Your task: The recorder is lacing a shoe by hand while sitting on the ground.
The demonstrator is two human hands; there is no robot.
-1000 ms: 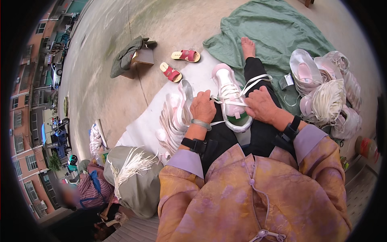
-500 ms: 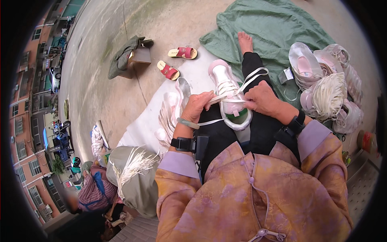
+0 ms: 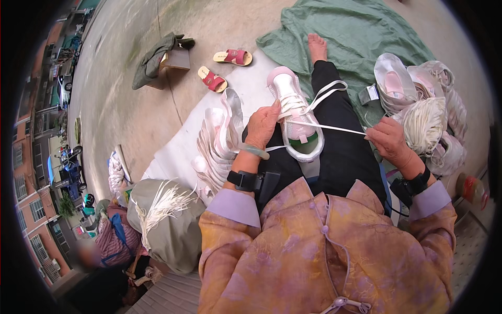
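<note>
A white and pink sneaker [image 3: 298, 112] rests between my thighs, toe pointing away and heel toward me, with green inside its opening. Its white laces are threaded partway up the tongue. My right hand [image 3: 389, 141] is out to the right, fingers pinched on one end of a white shoelace [image 3: 334, 127] stretched taut from the shoe. Against the shoe's left side my left hand [image 3: 264, 125] is closed, thumb near the eyelets; what its fingers grip there is partly hidden. Another lace loop [image 3: 327, 93] stands up over my right leg, and one end trails below my left wrist.
White shoe pieces [image 3: 215, 133] stand in a row at my left on a pale sheet. Several sneakers and a lace bundle [image 3: 426, 120] are heaped at right by a green cloth [image 3: 350, 36]. More laces [image 3: 164, 212] lie over a grey-green cover. Red slippers [image 3: 213, 79] and a box [image 3: 175, 58] are farther off.
My right hand has moved from the shoe out to the right, drawing the lace straight. My left hand has shifted slightly up along the shoe's left side.
</note>
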